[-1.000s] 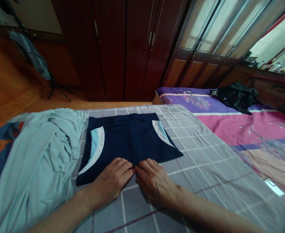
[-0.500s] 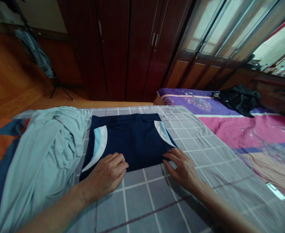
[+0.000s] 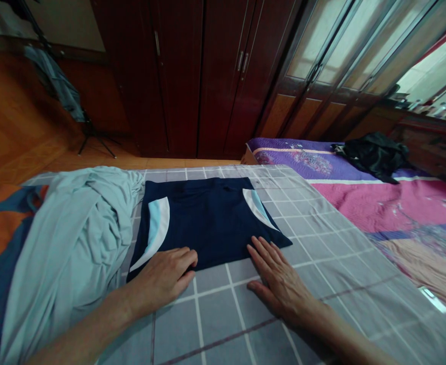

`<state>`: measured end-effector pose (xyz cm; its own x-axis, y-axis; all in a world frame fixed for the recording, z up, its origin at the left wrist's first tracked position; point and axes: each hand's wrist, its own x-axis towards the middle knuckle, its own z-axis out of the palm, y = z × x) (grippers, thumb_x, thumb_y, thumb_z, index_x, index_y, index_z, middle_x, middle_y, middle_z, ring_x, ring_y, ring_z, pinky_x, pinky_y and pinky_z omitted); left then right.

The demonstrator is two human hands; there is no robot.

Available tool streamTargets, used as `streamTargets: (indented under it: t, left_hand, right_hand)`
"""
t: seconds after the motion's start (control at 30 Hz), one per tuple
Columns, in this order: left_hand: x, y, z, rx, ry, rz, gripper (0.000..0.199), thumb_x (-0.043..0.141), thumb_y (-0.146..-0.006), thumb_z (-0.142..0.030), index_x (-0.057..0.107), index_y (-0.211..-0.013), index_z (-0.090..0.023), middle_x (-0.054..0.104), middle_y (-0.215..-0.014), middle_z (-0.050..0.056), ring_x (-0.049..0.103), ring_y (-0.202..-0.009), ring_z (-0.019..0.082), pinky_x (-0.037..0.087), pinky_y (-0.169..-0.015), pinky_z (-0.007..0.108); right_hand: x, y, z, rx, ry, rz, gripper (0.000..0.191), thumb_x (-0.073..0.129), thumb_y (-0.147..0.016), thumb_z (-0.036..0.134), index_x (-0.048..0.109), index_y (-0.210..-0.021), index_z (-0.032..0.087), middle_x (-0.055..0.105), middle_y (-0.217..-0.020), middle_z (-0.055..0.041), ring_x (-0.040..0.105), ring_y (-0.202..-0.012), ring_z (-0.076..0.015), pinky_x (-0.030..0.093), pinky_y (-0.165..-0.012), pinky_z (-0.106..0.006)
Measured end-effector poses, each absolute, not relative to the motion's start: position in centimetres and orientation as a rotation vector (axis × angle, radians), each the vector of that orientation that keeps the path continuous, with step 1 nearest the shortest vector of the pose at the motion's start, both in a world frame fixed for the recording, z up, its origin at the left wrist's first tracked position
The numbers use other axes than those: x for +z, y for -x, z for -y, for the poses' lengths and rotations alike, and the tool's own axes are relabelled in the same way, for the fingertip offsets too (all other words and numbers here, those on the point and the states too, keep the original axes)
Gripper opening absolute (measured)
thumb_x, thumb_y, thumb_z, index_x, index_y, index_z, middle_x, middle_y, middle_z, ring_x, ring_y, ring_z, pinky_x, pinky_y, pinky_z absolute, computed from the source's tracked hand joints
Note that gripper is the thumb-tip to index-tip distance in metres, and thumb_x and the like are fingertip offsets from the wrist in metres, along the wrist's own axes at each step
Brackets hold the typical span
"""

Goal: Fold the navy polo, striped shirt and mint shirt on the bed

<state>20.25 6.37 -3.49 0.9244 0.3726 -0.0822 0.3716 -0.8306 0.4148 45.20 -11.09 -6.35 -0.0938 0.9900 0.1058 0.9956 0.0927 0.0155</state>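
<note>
A navy garment lies flat on the grey checked bed cover. It is wider at its near edge and has a curved white and light-blue panel on each side; whether it is shorts or a skirt I cannot tell. At the near edge, left of the middle, my left hand has its fingers curled on the hem with the thumb beside them. My right hand lies palm down with fingers stretched out, the fingertips on the near edge right of the middle and the thumb on the bed cover.
A rumpled pale-green cloth lies left of the garment, beside an orange and blue cloth. To the right, another bed carries a black garment and a phone-like object. Dark red wardrobes and a tripod stand behind.
My right hand has let go of the near right corner and flattened, moving slightly left and down. That corner now lies spread out to the right. My left hand has barely moved.
</note>
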Motion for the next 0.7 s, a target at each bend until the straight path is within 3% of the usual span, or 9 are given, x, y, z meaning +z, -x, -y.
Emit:
streamTargets:
  t: [0.13,0.3,0.47,0.7]
  left_hand:
    - [-3.0,-20.1,-6.7,-0.07,-2.656,-0.571,0.005,0.05,-0.086,-0.018,0.053,-0.083,-0.019,0.059,-0.079,-0.001,0.058,-0.072,0.016,0.037,-0.063,0.027]
    - [-2.0,-19.4,-6.5,-0.197,-2.833,-0.597,0.013,0.046,-0.089,-0.019,0.056,-0.081,-0.019,0.062,-0.085,0.004,0.06,-0.08,0.021,0.04,-0.069,0.031]
    - [-1.4,-18.3,-6.7,-0.327,-2.779,-0.635,0.016,0.046,-0.088,-0.02,0.059,-0.078,-0.019,0.065,-0.079,0.003,0.063,-0.075,0.022,0.041,-0.064,0.031]
    - [-0.5,-17.2,-7.4,-0.405,-2.781,-0.746,0.022,0.048,-0.086,-0.026,0.064,-0.074,-0.017,0.068,-0.078,0.008,0.065,-0.078,0.026,0.042,-0.066,0.033]
  right_hand:
    - [-7.0,-47.7,12.5,-0.23,2.203,2.132,0.06,0.044,-0.093,0.04,0.029,-0.145,0.015,0.024,-0.152,-0.0152,0.018,-0.14,-0.029,0.031,-0.107,-0.053]
    - [-6.6,-45.8,11.8,-0.231,2.182,2.115,0.06,0.05,-0.09,0.04,0.034,-0.144,0.018,0.025,-0.152,-0.0136,0.018,-0.14,-0.032,0.032,-0.106,-0.054]
    - [-6.2,-46.3,10.4,-0.196,2.181,2.054,0.048,0.048,-0.091,0.041,0.051,-0.133,0.019,0.042,-0.143,-0.0123,0.034,-0.132,-0.0309,0.036,-0.104,-0.052]
    - [-7.1,-50.4,9.5,-0.232,2.167,1.875,0.045,0.042,-0.093,0.042,0.055,-0.126,0.015,0.049,-0.135,-0.0124,0.042,-0.124,-0.0276,0.039,-0.102,-0.047]
